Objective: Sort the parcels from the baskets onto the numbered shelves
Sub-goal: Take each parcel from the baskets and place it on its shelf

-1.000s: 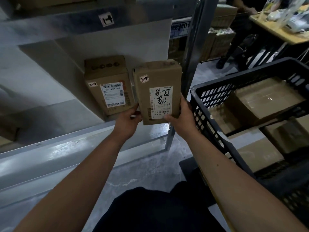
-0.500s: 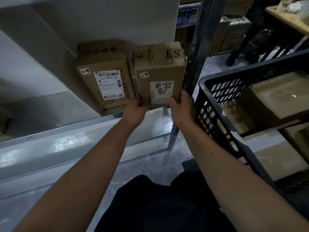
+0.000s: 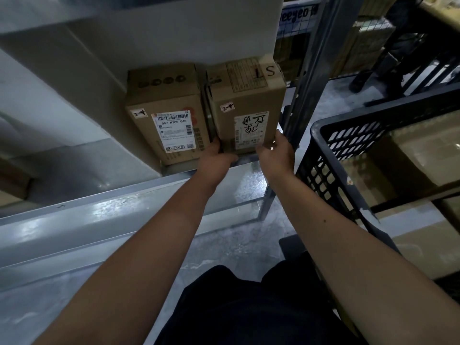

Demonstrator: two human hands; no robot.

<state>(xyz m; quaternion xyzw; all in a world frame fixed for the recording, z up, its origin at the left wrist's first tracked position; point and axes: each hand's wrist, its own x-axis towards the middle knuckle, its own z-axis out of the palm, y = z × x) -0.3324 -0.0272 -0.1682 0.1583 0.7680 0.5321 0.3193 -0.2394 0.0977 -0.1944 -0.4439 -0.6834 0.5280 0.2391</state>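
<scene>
While you crouch at the shelf point(image 3: 82, 227), both your hands are on the right-hand box point(image 3: 245, 105), which stands upright on the shelf w/ its bottom near the front edge. Your left hand point(image 3: 216, 155) holds the box's lower left corner, fingers tucked into the narrow gap between it & the box next to it, so can't tell how far they curl. Your right hand point(image 3: 276, 153) clasps the lower right corner, thumb up along the box's right edge, other fingers hidden under the box. That box has a small tag reading 2-4 & a white label w/ handwriting. Just left of it, touching or nearly so, stands a second box point(image 3: 165, 113) w/ its own 2-4 tag & a barcode label. Right of the held box runs the rack's grey upright post point(image 3: 306, 78). Further right of the box sits a black plastic basket point(image 3: 331, 155) w/ more brown parcels point(image 3: 418, 155) inside.
</scene>
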